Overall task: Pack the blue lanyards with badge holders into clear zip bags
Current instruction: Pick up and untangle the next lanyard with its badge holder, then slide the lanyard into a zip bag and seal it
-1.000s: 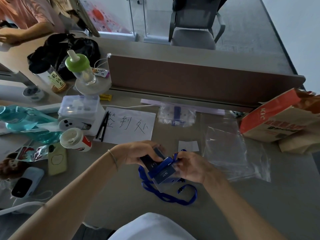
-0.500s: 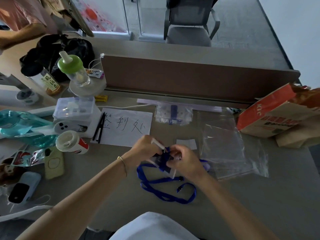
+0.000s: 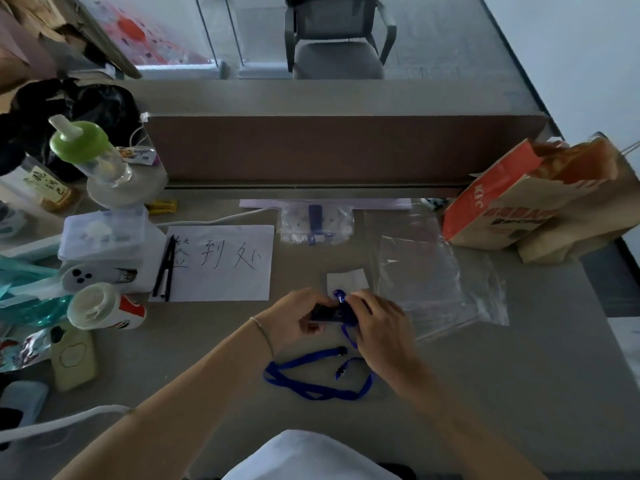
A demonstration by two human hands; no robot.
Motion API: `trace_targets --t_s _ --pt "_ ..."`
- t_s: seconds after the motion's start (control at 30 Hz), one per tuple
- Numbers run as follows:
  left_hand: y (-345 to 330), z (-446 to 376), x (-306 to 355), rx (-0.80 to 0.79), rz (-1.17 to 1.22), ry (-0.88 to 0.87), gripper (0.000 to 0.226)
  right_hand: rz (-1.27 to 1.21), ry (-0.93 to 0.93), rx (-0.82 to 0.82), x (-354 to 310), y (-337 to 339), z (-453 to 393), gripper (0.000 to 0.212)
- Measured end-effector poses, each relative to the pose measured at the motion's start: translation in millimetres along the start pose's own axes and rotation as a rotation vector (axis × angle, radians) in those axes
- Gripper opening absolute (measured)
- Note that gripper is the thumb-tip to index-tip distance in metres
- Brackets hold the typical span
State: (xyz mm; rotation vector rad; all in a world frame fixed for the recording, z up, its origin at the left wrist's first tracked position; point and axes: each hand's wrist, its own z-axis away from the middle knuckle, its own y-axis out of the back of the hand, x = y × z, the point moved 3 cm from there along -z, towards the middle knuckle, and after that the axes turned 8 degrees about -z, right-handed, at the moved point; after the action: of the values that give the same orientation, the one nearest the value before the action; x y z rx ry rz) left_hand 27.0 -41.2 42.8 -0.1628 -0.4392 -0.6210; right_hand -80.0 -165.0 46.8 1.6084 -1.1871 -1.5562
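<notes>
- My left hand (image 3: 294, 318) and right hand (image 3: 379, 323) are now close together over the desk (image 3: 485, 393), both curled round the dark badge holder (image 3: 329, 312), which I hold low and nearly edge-on; a second ago it was tilted up with its face towards me.
- The blue lanyard (image 3: 311, 379) has been drawn in: a short loop pokes up between my fingertips (image 3: 356, 299), and the rest trails from under my right hand into a loose loop on the desk, its two black clips lying inside it.
- I think I am folding or wrapping the strap round the holder, though my fingers hide the contact, so I cannot be sure.
- The empty clear zip bags (image 3: 433, 282) lie flat just to the right of my hands, untouched.
- One filled bag (image 3: 315, 221) sits further back by the divider (image 3: 329, 150).
- So this set is being bundled, and nothing has gone into a bag yet; the trailing strap needs gathering first.
</notes>
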Motion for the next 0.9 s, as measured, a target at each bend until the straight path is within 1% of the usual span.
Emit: trace_targets --t_s 0.07,0.13,0.17,0.23,0.3,0.37,0.4,0.43,0.5,0.6,0.67,0.73,0.83,0.9 --pt "-21 -7 5 -0.073 0.001 0.013 0.013 0.002 -0.076 0.013 17 8 8 0.025" --pt "-41 -19 12 -0.138 0.048 0.033 0.025 0.025 -0.166 0.024 35 20 14 0.008" --pt "-52 -25 14 -0.149 0.067 0.043 0.031 0.033 -0.209 0.052 48 24 18 0.002" --pt "-74 -38 19 -0.116 0.064 0.036 0.039 -0.008 -0.348 0.095 75 29 30 0.008" --pt "-97 -49 23 -0.029 0.015 -0.022 0.034 -0.080 -0.466 0.147 102 30 43 0.014" --pt "-117 -61 24 0.066 -0.094 -0.111 0.027 -0.188 -0.551 0.199 128 29 56 0.019" --pt "-125 -67 24 0.124 -0.204 -0.184 0.025 -0.246 -0.579 0.228 139 29 62 0.024" --pt "-131 -73 24 0.189 -0.366 -0.276 0.026 -0.302 -0.598 0.257 148 28 68 0.028" --pt "-141 -84 21 0.293 -0.781 -0.468 0.038 -0.413 -0.651 0.325 163 30 80 0.029" --pt "-156 -105 9 0.331 -1.276 -0.643 0.063 -0.519 -0.757 0.364 180 27 98 0.028" --pt "-162 -121 7 0.349 -1.492 -0.711 0.070 -0.565 -0.812 0.368 189 21 110 0.033" --pt "-164 -136 9 0.398 -1.580 -0.768 0.064 -0.612 -0.855 0.345 197 12 123 0.034" --pt "-165 -149 13 0.449 -1.540 -0.853 0.037 -0.661 -0.881 0.321 201 5 141 0.030" --pt "-167 -150 13 0.439 -1.526 -0.887 0.022 -0.691 -0.906 0.332 204 4 153 0.025"
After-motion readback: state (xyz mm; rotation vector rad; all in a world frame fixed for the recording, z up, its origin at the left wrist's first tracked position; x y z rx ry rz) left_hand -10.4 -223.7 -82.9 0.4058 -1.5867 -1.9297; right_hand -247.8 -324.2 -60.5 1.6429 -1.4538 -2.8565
